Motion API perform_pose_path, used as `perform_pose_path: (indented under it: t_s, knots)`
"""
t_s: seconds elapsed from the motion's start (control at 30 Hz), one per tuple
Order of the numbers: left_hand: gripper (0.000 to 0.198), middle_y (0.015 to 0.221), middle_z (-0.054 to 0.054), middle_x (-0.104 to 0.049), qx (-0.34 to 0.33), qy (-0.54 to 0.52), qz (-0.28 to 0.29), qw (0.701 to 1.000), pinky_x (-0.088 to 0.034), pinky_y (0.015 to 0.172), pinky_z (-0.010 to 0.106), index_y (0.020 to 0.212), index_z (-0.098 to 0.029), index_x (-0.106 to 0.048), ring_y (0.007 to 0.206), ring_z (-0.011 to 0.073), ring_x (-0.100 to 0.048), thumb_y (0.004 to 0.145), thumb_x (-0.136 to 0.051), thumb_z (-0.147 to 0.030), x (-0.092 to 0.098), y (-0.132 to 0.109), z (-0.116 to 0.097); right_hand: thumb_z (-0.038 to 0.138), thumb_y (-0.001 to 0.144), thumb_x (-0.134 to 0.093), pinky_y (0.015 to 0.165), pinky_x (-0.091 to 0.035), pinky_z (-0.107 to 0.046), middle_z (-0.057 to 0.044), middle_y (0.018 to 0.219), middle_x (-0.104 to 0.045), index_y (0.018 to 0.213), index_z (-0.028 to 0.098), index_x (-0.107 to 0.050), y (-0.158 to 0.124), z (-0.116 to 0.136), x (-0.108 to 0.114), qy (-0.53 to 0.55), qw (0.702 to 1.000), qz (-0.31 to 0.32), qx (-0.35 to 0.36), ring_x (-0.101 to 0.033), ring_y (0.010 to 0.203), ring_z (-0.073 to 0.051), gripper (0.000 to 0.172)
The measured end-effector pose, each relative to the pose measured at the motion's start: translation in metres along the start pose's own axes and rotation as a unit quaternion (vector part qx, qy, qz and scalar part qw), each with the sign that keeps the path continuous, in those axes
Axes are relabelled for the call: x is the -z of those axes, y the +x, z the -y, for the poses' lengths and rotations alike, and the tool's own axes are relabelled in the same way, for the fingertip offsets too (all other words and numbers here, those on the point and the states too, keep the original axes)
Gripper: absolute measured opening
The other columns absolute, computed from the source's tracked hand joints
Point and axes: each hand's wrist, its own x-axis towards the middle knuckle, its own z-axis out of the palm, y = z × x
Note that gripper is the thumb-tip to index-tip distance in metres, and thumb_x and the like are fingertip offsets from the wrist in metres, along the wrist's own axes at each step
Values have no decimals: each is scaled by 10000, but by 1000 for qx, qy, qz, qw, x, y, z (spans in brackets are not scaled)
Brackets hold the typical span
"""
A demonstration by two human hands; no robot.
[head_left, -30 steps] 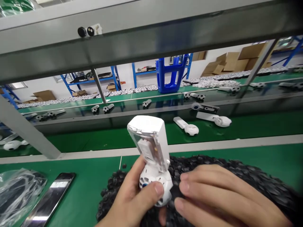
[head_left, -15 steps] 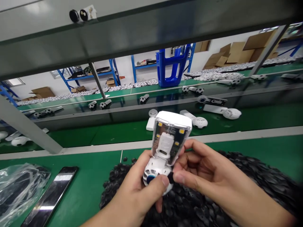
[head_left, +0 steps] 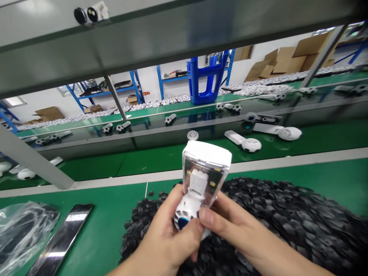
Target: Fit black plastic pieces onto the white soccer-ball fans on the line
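Over green belt (head_left: 86,230) | left hand (head_left: 163,239), right hand (head_left: 235,226) clamped on clear-cased device (head_left: 205,172) | (blue crate (head_left: 201,96): contents unclear)

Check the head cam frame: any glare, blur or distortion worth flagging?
Head view: wide-angle distortion makes the grey shelf beam slope across the frame. Head view: glare shows on the clear housing of the white device and on the dark glass panel. Head view: the black parts pile darkens toward the lower right corner, losing detail.
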Motion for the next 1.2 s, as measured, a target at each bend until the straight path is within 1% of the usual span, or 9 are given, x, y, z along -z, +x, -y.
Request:
perform_pose_path:
  t_s: [0.17, 0.27, 0.4, 0.57, 0.73, 0.83, 0.93, 1.0, 1.2]
  knots:
    - [549, 977, 14, -684, -76, -33, 15, 996, -517, 628, 191, 1438, -310, -725, 695, 90, -550, 960, -897, -520, 0, -2, 4, 434, 1044, -864, 897, -647, -274, 28, 1105, -804, 1254, 376, -848, -1, 11, -4, 12, 999, 32, -7, -751, 950, -146, 219]
    - [531, 1162, 35, -793, -101, -44, -8, 994, -616, 886, 246, 1442, -330, -745, 973, 171, -728, 961, -910, -483, -7, -3, -1, 504, 1000, -898, 1004, -620, -276, 30, 1146, -823, 1268, 383, -852, -4, 14, -8, -18, 1000, -9, -5, -750, 994, -150, 297]
    - [502, 1404, 31, -802, -71, -48, -16, 996, -562, 1158, 304, 1453, -334, -725, 1320, 237, -720, 991, -893, -435, -13, -6, -5, 562, 952, -925, 1198, -563, -361, -2, 1311, -828, 1363, 366, -823, -6, 9, -14, -45, 998, -47, 12, -747, 1232, -225, 466]
    - [287, 1179, -1, -814, -87, -27, -23, 996, -578, 1018, 234, 1244, -299, -795, 1128, 168, -725, 992, -901, -386, -9, -4, -4, 628, 928, -918, 1228, -566, -484, -59, 1366, -822, 1357, 327, -825, -3, 14, -11, -87, 995, -35, 16, -726, 1350, -326, 533]
    - [452, 1018, -19, -724, -57, -37, 1, 998, -528, 676, 161, 1338, -304, -762, 804, 89, -627, 943, -943, -427, 2, 1, -14, 587, 1092, -740, 1167, -606, -396, -45, 1527, -732, 1620, 390, -597, -3, 26, 9, -176, 984, -15, -14, -686, 1445, -267, 581]
    - [513, 921, -24, -715, -60, 0, -43, 997, -506, 603, 177, 1346, -266, -703, 679, 83, -596, 919, -961, -384, 12, -1, -30, 533, 1133, -671, 1031, -669, -380, -78, 1395, -779, 1558, 308, -620, -2, 23, 18, -389, 921, -9, 13, -788, 1242, -256, 484]
    - [467, 944, 7, -768, -95, 71, -139, 983, -559, 659, 223, 1297, -223, -686, 693, 117, -652, 951, -922, -430, 19, -3, -46, 190, 1006, -828, 1005, -645, -478, -104, 1201, -809, 1201, 209, -819, 3, 6, 21, -569, 822, -7, 25, -778, 1135, -333, 196]
    - [480, 977, 24, -776, -116, 91, -183, 972, -597, 719, 246, 1245, -189, -727, 735, 134, -680, 927, -930, -485, 21, -2, -52, 30, 934, -829, 989, -631, -517, -117, 1130, -809, 1135, 182, -852, 6, -11, 21, -619, 785, 6, 36, -768, 1103, -366, 253]
    - [450, 980, 20, -771, -144, 92, -191, 967, -642, 809, 250, 1155, -176, -772, 864, 170, -755, 867, -989, -445, 20, 3, -43, 55, 999, -774, 940, -656, -416, -81, 1022, -822, 1095, 219, -850, 12, -54, 23, -683, 719, 34, 125, -769, 996, -292, 205]
